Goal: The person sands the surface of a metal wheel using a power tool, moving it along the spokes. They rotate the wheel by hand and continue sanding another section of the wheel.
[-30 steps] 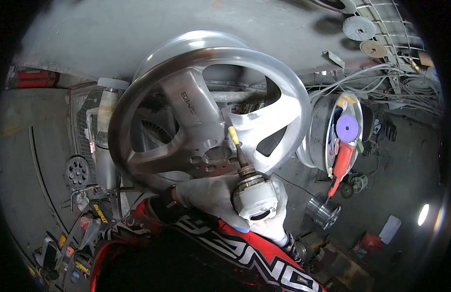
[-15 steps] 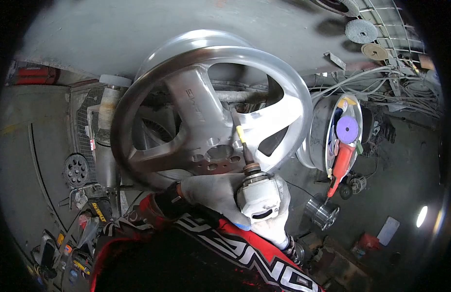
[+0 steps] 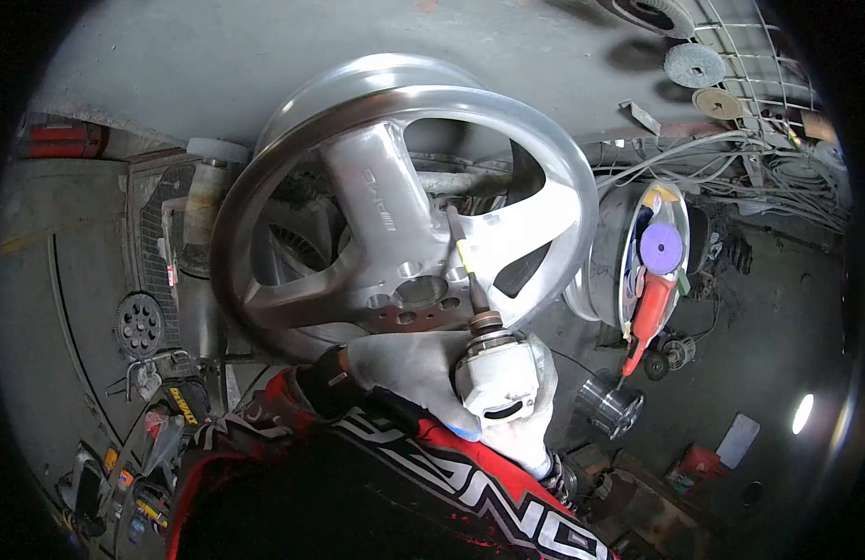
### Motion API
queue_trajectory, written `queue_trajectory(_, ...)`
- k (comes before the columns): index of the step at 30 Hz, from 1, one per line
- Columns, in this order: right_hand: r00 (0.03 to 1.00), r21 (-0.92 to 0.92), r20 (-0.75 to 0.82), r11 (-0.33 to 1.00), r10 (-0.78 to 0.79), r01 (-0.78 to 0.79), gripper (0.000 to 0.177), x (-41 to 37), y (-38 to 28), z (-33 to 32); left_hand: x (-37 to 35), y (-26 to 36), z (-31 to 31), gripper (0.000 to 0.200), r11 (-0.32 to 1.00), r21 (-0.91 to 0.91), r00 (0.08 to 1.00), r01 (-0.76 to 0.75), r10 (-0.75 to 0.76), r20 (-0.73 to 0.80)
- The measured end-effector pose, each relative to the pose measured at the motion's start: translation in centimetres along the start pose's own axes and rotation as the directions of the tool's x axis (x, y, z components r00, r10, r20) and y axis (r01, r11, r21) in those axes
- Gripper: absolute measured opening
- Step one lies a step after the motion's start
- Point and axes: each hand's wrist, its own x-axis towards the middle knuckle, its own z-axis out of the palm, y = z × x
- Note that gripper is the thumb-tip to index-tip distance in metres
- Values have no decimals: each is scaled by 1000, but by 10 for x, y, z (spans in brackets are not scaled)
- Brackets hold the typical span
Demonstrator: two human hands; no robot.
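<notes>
Both my hands, in pale gloves, are closed round a white hand-held grinder [image 3: 496,378]. My left hand [image 3: 400,366] wraps its left side, and my right hand [image 3: 533,429] grips it from the right and below. From its collar a long thin shaft [image 3: 474,282] with a yellow band points up and away. Its tip overlaps the inner corner between two spokes of a large aluminium wheel rim [image 3: 568,210]. The rim stands tilted in front of me; its left spokes look dull grey, while the right spoke is bright and shiny.
To the right, a red power tool [image 3: 649,308] with a purple disc [image 3: 661,247] leans in another wheel rim [image 3: 602,252]. Grinding discs [image 3: 694,65] hang on a wire rack at the upper right, near looped cables [image 3: 796,177]. Tools [image 3: 185,401] clutter the lower left.
The grinder's shaft tip has shifted very slightly against the wheel rim, and the view has moved a little. Both hands keep the same grip.
</notes>
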Motion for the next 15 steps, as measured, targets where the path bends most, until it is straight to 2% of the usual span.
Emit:
queue_trajectory(1, 998, 197, 13, 978, 69, -70, 76, -4, -9, 13, 2, 1, 1, 67, 1000, -1, 1000, -3, 3, 2)
queue_trajectory(3, 979, 554, 77, 808, 190, -201, 80, -9, -19, 28, 4, 3, 4, 63, 985, -172, 1000, -23, 22, -8)
queue_trajectory(7, 971, 558, 102, 795, 217, -236, 83, -6, -12, 18, 1, 7, -1, 72, 997, -72, 998, 33, -30, 51)
queue_trajectory(8, 999, 128, 23, 991, 46, -49, 83, -1, 2, 4, 0, 4, -2, 73, 998, -59, 997, 31, -27, 69)
queue_trajectory(9, 989, -336, 30, 931, -144, 146, 83, 1, 14, -8, -2, 2, -3, 73, 998, -47, 996, 30, -26, 88)
queue_trajectory(12, 995, -237, 58, 967, -80, 92, 76, 3, 28, -21, -11, 0, 3, 77, 991, -64, 994, 113, -113, -1)
queue_trajectory(15, 994, -102, 106, 995, 7, 3, 75, 3, 33, -27, -10, 1, 3, 81, 989, -21, 989, 148, -148, -7)
